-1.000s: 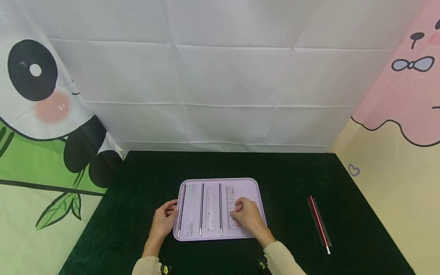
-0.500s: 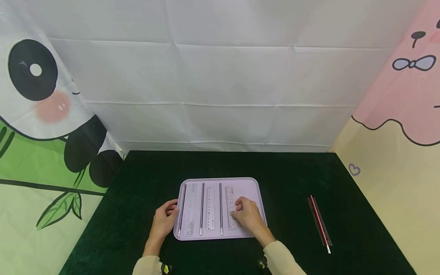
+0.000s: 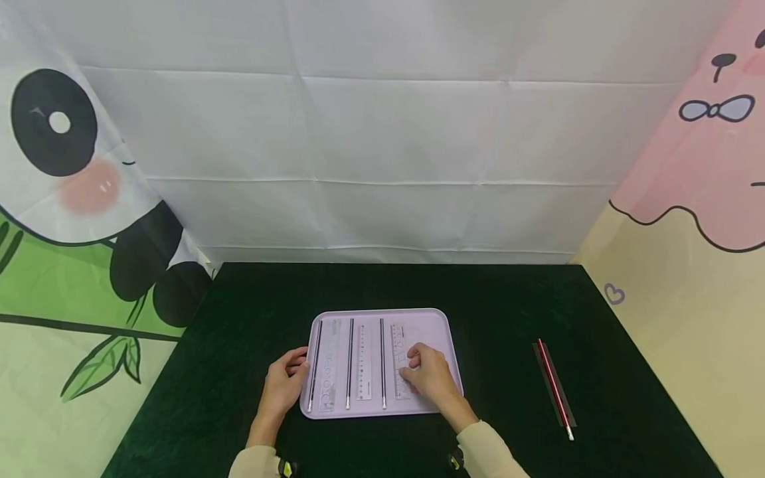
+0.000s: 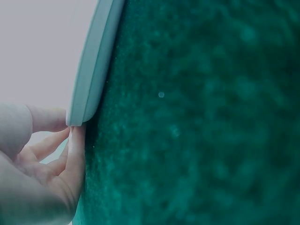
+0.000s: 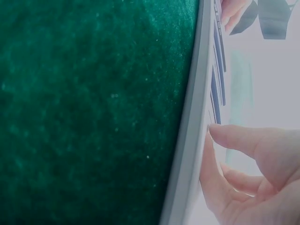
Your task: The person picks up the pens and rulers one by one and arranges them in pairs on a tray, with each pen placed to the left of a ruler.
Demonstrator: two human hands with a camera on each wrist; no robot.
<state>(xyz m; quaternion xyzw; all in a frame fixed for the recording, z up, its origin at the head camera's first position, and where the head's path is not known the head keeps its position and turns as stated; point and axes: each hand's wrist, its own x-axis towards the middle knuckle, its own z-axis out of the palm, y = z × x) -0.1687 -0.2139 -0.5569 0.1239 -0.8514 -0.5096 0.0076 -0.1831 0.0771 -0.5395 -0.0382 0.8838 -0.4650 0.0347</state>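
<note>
A lilac tray point(image 3: 431, 324) lies on the table, holding three dark striped pencils point(image 3: 350, 362) and three clear rulers in alternating upright rows. My left hand point(image 3: 282, 384) grips the tray's left rim; in the left wrist view its thumb and fingers point(image 4: 75, 152) meet at the tray edge. Over the right part of the tray, my right hand point(image 3: 435, 380) pinches the rightmost ruler point(image 3: 397, 342), a clear one with cut-out shapes, along its right side. The hand covers part of that ruler. Left of it are the middle ruler point(image 3: 364, 364) and the leftmost ruler point(image 3: 328, 372).
To the right of the tray, a red pencil point(image 3: 556, 392) lies slanted on a dark flat strip point(image 3: 545, 376). Dark green cloth point(image 3: 490, 299) covers the table. A white sheet point(image 3: 394, 146) hangs behind, with cartoon-printed sheets on both sides.
</note>
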